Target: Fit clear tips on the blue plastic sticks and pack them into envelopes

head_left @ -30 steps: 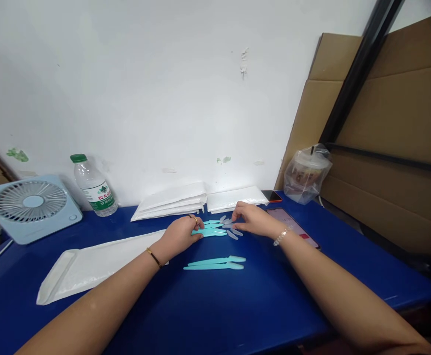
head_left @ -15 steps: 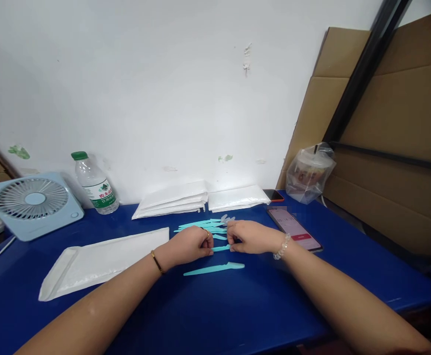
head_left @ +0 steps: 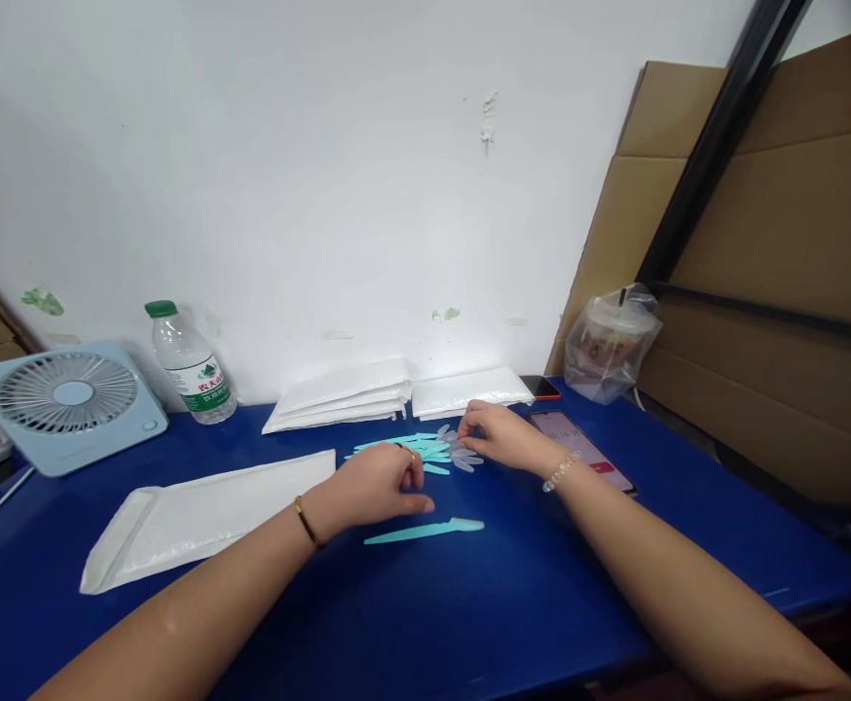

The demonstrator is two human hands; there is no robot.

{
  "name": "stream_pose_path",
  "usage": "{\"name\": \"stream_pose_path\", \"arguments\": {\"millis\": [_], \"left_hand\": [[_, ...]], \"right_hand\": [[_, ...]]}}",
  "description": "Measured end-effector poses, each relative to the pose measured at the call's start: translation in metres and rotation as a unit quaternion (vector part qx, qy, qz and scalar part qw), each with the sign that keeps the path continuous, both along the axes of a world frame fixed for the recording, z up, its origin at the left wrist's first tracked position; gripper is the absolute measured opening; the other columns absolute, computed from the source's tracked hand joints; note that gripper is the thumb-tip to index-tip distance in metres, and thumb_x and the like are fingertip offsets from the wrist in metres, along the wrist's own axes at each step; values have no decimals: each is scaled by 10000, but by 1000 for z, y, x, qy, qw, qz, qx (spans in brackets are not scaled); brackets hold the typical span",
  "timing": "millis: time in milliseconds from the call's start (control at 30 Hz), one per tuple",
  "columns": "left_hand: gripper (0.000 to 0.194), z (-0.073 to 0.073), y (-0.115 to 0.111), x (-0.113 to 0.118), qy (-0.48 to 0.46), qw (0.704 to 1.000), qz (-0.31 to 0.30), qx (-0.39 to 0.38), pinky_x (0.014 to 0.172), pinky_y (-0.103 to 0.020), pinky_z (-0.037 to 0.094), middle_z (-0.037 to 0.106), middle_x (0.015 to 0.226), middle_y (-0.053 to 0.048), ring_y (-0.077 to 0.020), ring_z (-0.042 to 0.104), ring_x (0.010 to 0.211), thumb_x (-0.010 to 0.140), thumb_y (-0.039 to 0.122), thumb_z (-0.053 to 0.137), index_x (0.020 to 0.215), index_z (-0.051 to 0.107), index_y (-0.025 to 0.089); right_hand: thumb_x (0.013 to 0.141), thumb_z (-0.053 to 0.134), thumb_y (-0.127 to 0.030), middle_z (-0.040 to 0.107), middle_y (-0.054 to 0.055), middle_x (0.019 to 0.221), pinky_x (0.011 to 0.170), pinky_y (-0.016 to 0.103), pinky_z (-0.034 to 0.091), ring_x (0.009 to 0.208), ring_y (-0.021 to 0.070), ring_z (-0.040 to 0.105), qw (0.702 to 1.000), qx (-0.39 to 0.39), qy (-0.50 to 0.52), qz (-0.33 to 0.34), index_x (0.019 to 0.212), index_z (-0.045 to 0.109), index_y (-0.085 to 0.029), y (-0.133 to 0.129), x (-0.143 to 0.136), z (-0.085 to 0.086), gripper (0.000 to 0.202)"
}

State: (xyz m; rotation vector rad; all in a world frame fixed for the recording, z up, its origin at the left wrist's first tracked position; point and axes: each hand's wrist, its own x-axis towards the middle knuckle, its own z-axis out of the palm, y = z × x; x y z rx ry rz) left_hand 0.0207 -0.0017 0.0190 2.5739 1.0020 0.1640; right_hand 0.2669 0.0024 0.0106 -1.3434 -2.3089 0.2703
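A pile of slim turquoise eyebrow razors [head_left: 396,443] lies mid-table, with several small clear caps [head_left: 463,461] by its right end. My left hand [head_left: 382,485] hovers at the near side of the pile, thumb stretched out and apart from the bent fingers; nothing shows between them. Over the clear caps is my right hand [head_left: 495,435], its fingers bent in a pinch; whatever its fingertips may hold cannot be made out. One single razor [head_left: 424,532] lies flat in front of my left hand, its pale blade end pointing right.
A white padded envelope [head_left: 213,511] lies left, partly under my left forearm. White envelope stacks [head_left: 345,394] stand along the wall. A lit phone [head_left: 578,443], another phone [head_left: 542,387], a bagged drink cup [head_left: 610,346], a water bottle [head_left: 196,375] and a blue fan [head_left: 67,404] surround the work area.
My hands have moved apart, and the razor between them is no longer seen there. My right hand has moved up and right to the clear caps; more caps show. My left thumb has stretched out.
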Motion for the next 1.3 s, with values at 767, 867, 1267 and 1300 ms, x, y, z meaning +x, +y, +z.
{"name": "stream_pose_path", "arguments": {"millis": [767,867,1267,1300], "left_hand": [[420,-24,1,-11,-331,892,174,-253,461,-193,252,325,607,64,-81,276,493,876,562,338,915,520,186],[484,-25,-7,-12,-344,886,175,-258,458,-200,218,285,611,59,-87,249,510,875,591,315,901,559,175],[367,-23,-9,-24,-215,970,85,-73,671,-243,389,562,781,-4,-143,488,720,898,457,371,802,589,178],[360,-24,-9,-24,-211,971,86,-72,663,-240,386,557,772,-1,-140,484,710,897,452,376,791,584,178]], "right_hand": [[895,444,-431,495,-39,572,492,225,332,497,95,399,943,-176,283,-1,1317,469,-186,-16,10,5,489],[878,478,-419,444,-48,546,481,235,287,475,85,353,916,-202,346,3,1238,552,-165,-12,-3,-7,447],[778,665,-384,686,66,855,507,222,422,557,102,605,834,-321,446,48,933,556,-147,-14,-20,-20,304],[758,688,-368,690,66,836,536,228,453,583,109,621,835,-315,449,34,896,580,-138,-12,-20,-21,289]]}}
